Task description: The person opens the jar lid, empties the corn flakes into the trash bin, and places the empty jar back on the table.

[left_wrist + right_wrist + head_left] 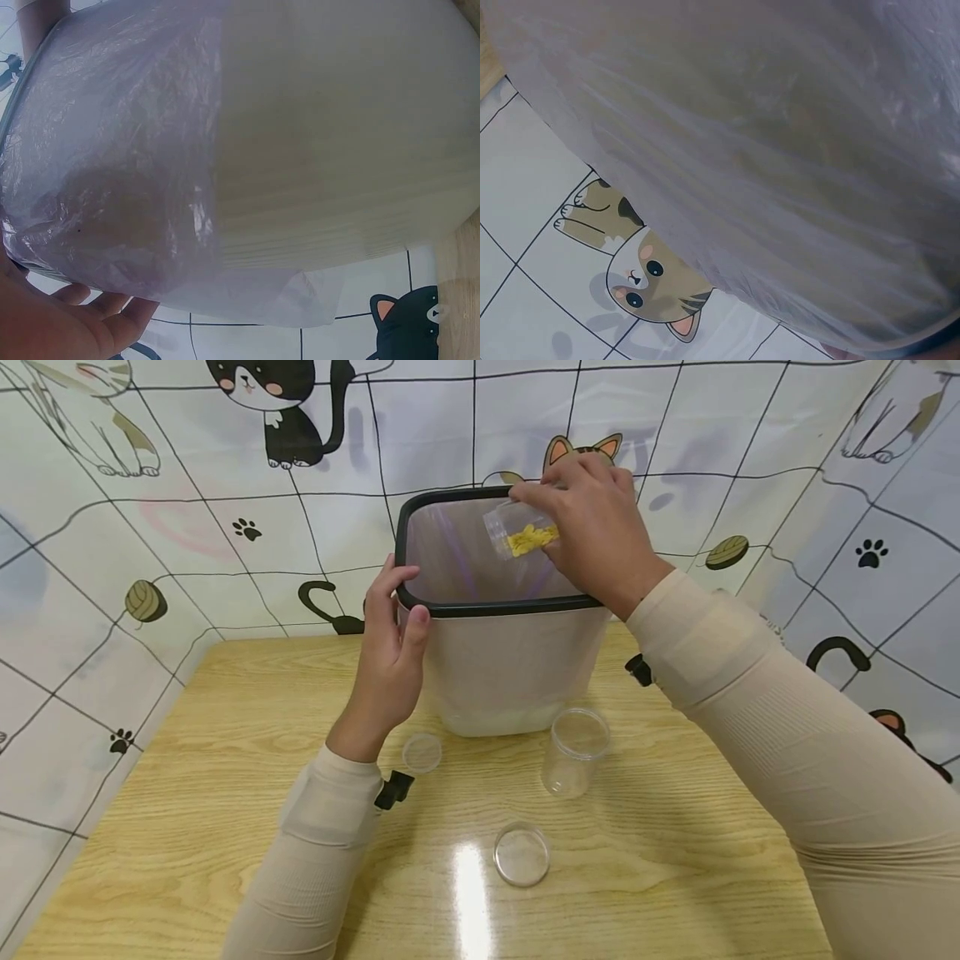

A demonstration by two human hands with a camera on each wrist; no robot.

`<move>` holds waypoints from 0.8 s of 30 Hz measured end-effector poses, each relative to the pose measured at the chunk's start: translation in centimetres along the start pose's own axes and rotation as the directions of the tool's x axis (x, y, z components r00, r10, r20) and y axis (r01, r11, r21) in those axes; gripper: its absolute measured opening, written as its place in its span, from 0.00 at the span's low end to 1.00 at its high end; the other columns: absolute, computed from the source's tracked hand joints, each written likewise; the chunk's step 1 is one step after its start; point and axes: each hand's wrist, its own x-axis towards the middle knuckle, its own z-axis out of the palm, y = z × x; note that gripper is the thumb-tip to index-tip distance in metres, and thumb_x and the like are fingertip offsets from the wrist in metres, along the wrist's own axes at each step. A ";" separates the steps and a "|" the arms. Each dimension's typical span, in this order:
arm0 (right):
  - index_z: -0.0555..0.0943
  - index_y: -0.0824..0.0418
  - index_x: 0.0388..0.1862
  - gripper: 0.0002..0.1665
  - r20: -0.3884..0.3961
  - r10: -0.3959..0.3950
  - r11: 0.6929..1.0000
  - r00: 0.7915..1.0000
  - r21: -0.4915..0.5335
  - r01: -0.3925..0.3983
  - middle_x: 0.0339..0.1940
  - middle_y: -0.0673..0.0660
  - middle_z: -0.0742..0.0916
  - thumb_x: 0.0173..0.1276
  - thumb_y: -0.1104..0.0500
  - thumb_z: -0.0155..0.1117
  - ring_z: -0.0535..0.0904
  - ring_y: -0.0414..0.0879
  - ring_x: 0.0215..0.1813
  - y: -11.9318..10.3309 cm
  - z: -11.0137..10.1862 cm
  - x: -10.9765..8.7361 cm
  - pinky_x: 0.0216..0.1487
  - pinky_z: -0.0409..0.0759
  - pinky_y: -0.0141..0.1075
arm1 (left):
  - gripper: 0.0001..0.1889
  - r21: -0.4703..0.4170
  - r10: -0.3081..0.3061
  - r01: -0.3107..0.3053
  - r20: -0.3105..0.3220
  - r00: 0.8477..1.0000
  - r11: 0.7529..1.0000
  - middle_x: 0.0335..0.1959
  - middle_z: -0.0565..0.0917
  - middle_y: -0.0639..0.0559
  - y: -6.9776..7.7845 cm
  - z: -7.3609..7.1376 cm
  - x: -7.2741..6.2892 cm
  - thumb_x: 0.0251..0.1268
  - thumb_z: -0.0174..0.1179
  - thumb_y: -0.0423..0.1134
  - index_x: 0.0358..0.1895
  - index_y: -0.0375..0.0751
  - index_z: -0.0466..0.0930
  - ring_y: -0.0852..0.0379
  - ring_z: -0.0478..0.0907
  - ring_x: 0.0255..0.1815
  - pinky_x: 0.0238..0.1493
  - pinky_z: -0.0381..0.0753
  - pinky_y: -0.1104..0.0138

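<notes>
A white trash bin [517, 668] with a black rim and a thin plastic liner stands at the back of the table. At its left front corner my left hand [390, 652] grips the rim; in the left wrist view, the left fingers [112, 319] lie along the lined side. My right hand [596, 527] holds a small clear plastic jar [498, 531] over the bin's opening, tipped on its side with its mouth to the left. Small yellow pieces [532, 538] lie inside the jar. The right wrist view shows the bin's liner [765, 165]; the jar is hidden there.
On the wooden table [247, 793], an open clear jar [573, 764] stands in front of the bin. A round clear lid [522, 854] lies nearer, and a smaller one [422, 752] beside my left wrist. A cat-patterned sheet [450, 427] surrounds the table's back and sides.
</notes>
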 end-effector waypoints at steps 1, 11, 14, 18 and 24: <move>0.74 0.46 0.71 0.37 -0.002 0.001 1.000 1.000 0.001 -0.001 0.68 0.62 0.77 0.63 0.66 0.71 0.64 0.60 0.73 0.0 0.0 0.0 0.70 0.60 0.63 | 0.40 -0.001 -0.002 0.002 0.001 1.000 1.000 0.82 0.47 0.51 0.0 0.0 0.0 0.71 0.40 0.71 0.71 0.41 0.58 0.62 0.39 0.83 0.78 0.52 0.45; 0.75 0.46 0.70 0.37 0.004 0.013 1.000 1.000 0.005 -0.013 0.68 0.61 0.77 0.63 0.66 0.71 0.63 0.60 0.74 -0.1 0.1 0.0 0.70 0.60 0.63 | 0.40 -0.002 -0.008 0.008 0.001 1.000 1.000 0.82 0.47 0.51 0.0 -0.1 0.0 0.70 0.40 0.71 0.71 0.41 0.58 0.62 0.39 0.83 0.77 0.53 0.44; 0.75 0.47 0.70 0.36 0.002 0.015 1.000 1.000 -0.005 -0.015 0.68 0.61 0.77 0.64 0.66 0.70 0.63 0.60 0.74 -0.2 0.2 0.0 0.70 0.60 0.63 | 0.40 -0.005 -0.008 0.008 0.003 1.000 1.000 0.82 0.47 0.51 0.0 -0.1 -0.1 0.71 0.40 0.71 0.71 0.41 0.58 0.62 0.39 0.83 0.77 0.54 0.44; 0.75 0.47 0.70 0.36 -0.001 0.012 1.000 1.000 -0.009 -0.012 0.68 0.62 0.77 0.64 0.67 0.70 0.63 0.60 0.74 -0.3 0.1 0.1 0.70 0.61 0.63 | 0.40 -0.008 -0.010 0.010 0.000 1.000 1.000 0.82 0.47 0.51 0.0 -0.2 -0.1 0.71 0.40 0.71 0.71 0.42 0.57 0.63 0.40 0.83 0.77 0.54 0.44; 0.75 0.47 0.70 0.36 0.008 0.012 1.000 1.000 -0.012 -0.012 0.68 0.62 0.77 0.64 0.67 0.69 0.63 0.60 0.74 -0.4 0.0 0.1 0.70 0.60 0.63 | 0.41 -0.012 -0.013 0.013 0.004 1.000 1.000 0.82 0.47 0.51 0.1 -0.2 -0.1 0.70 0.40 0.71 0.71 0.41 0.57 0.62 0.40 0.83 0.77 0.54 0.45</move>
